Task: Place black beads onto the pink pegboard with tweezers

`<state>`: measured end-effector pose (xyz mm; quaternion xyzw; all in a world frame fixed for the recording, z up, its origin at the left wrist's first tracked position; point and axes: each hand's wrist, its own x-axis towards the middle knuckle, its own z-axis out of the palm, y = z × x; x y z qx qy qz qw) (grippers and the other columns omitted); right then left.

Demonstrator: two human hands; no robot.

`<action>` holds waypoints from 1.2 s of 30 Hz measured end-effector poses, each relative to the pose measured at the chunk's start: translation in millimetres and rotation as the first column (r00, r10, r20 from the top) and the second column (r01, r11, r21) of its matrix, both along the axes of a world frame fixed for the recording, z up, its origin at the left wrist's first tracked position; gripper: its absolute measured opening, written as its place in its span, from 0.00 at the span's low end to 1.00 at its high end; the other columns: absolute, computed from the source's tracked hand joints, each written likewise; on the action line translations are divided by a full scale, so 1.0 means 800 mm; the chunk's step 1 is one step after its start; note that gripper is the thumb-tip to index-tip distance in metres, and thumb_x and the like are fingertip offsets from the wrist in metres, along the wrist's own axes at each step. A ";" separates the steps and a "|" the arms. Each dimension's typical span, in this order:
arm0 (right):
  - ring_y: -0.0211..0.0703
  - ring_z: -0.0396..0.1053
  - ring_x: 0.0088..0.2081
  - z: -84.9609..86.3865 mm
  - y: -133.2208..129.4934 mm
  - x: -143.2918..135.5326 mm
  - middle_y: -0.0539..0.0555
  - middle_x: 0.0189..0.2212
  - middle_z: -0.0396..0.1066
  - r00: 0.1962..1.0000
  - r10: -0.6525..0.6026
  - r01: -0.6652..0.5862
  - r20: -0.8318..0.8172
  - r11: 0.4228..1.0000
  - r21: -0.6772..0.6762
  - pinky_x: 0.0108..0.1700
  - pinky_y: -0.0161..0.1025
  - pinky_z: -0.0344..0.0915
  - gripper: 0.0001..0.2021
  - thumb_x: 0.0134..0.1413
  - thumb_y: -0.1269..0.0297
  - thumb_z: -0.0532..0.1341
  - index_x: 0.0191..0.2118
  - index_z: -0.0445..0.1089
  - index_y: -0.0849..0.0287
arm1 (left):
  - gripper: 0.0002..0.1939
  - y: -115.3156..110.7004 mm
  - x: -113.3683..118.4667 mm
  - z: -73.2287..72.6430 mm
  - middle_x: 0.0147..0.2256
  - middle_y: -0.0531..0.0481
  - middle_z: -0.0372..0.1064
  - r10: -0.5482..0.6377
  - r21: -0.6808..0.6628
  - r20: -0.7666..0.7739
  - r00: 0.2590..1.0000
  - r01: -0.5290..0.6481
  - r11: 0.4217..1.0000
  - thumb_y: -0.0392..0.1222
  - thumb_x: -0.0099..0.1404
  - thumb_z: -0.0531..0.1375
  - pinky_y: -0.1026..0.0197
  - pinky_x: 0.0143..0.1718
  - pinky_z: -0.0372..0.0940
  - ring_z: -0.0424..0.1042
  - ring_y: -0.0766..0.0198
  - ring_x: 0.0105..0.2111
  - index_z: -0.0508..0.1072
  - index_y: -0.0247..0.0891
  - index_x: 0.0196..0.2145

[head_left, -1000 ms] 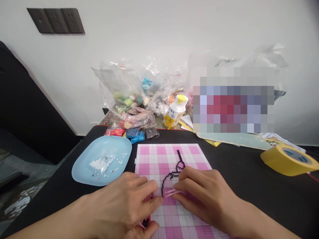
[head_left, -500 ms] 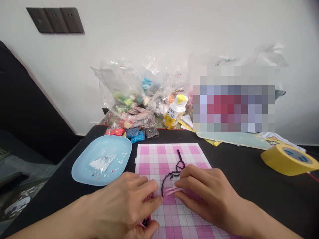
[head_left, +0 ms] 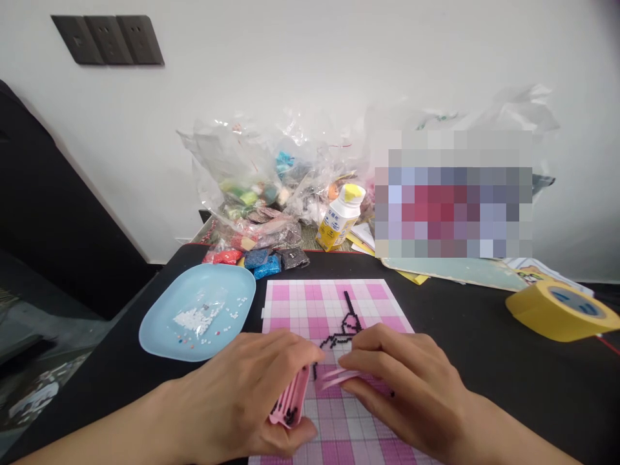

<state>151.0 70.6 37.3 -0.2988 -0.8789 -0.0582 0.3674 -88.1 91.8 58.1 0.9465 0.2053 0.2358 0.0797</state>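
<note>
A pink-and-white checked pegboard [head_left: 285,310] lies in front of me, with a line of black beads [head_left: 349,307] forming an outline on it. My left hand [head_left: 252,394] grips a small pink grooved tray [head_left: 296,397] holding black beads, tilted over the board's left part. Pink tweezers [head_left: 339,376] are pinched in my right hand [head_left: 411,381], their tips apart and pointing left above the board, near the lower end of the bead line. Part of the outline is hidden behind my right hand.
A light blue plate [head_left: 159,323] with white beads in a clear bag stands at the left. Bead packets [head_left: 266,265], plastic bags [head_left: 242,168] and a yellow-capped bottle [head_left: 339,219] are at the back. A yellow tape roll [head_left: 542,310] lies at the right.
My left hand has turned and lifted off the fingers' earlier pose, so the pink tray's grooves now show. My right hand has shifted slightly; the tweezer tips look wider apart.
</note>
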 end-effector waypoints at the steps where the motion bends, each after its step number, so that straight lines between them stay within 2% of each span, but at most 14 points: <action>1: 0.34 0.69 0.31 0.002 -0.001 -0.001 0.51 0.32 0.70 1.000 0.015 -0.015 0.008 1.000 -0.018 0.30 0.31 0.63 0.07 0.69 0.68 0.51 0.43 0.66 0.59 | 0.28 0.000 0.000 0.000 0.36 0.52 0.73 -0.002 -0.047 -0.016 1.000 0.001 0.999 0.38 0.60 0.66 0.62 0.33 0.71 0.76 0.61 0.33 0.56 0.38 0.53; 3: 0.34 0.69 0.32 0.004 -0.002 -0.003 0.53 0.33 0.70 0.999 0.050 -0.048 0.023 0.998 -0.050 0.31 0.31 0.64 0.09 0.69 0.69 0.49 0.45 0.66 0.60 | 0.41 0.001 -0.002 -0.001 0.42 0.50 0.74 -0.009 -0.110 -0.034 0.999 0.005 0.994 0.39 0.54 0.72 0.60 0.37 0.73 0.77 0.57 0.38 0.51 0.41 0.56; 5: 0.35 0.69 0.33 0.003 -0.002 -0.003 0.53 0.34 0.70 0.996 0.081 -0.078 0.040 0.994 -0.078 0.32 0.31 0.66 0.10 0.69 0.71 0.48 0.46 0.65 0.60 | 0.46 0.001 -0.003 -0.001 0.46 0.47 0.73 -0.018 -0.145 -0.022 1.000 0.014 0.989 0.43 0.53 0.74 0.57 0.40 0.73 0.77 0.54 0.42 0.48 0.44 0.59; 11: 0.37 0.68 0.33 -0.002 -0.001 -0.001 0.52 0.35 0.70 0.988 0.134 -0.121 0.082 0.982 -0.143 0.32 0.34 0.66 0.09 0.68 0.70 0.50 0.47 0.65 0.60 | 0.38 0.001 -0.003 0.002 0.48 0.45 0.73 -0.009 -0.186 -0.013 1.000 0.007 0.983 0.49 0.63 0.67 0.54 0.43 0.74 0.77 0.53 0.45 0.46 0.47 0.60; 21: 0.37 0.69 0.34 -0.004 -0.002 -0.003 0.53 0.37 0.70 0.984 0.159 -0.145 0.077 0.977 -0.153 0.33 0.34 0.65 0.09 0.69 0.70 0.50 0.47 0.65 0.60 | 0.54 0.001 0.000 0.003 0.46 0.46 0.75 0.006 -0.124 -0.001 1.000 -0.006 0.992 0.45 0.43 0.78 0.56 0.43 0.74 0.78 0.53 0.43 0.49 0.43 0.59; 31: 0.37 0.69 0.35 -0.007 -0.003 -0.003 0.53 0.37 0.70 0.982 0.162 -0.147 0.093 0.978 -0.147 0.33 0.34 0.65 0.08 0.68 0.71 0.50 0.45 0.65 0.61 | 0.53 0.001 0.001 0.002 0.46 0.48 0.76 0.017 -0.121 -0.029 0.999 -0.021 0.992 0.45 0.44 0.77 0.58 0.42 0.74 0.78 0.54 0.42 0.49 0.43 0.58; 36: 0.35 0.69 0.34 0.003 -0.002 0.000 0.52 0.34 0.71 0.995 0.094 -0.090 0.041 0.992 -0.083 0.33 0.33 0.65 0.09 0.69 0.71 0.49 0.45 0.66 0.61 | 0.42 0.000 0.000 -0.003 0.45 0.48 0.75 0.058 -0.043 -0.033 0.998 -0.059 0.997 0.39 0.53 0.71 0.58 0.46 0.72 0.77 0.56 0.43 0.52 0.40 0.58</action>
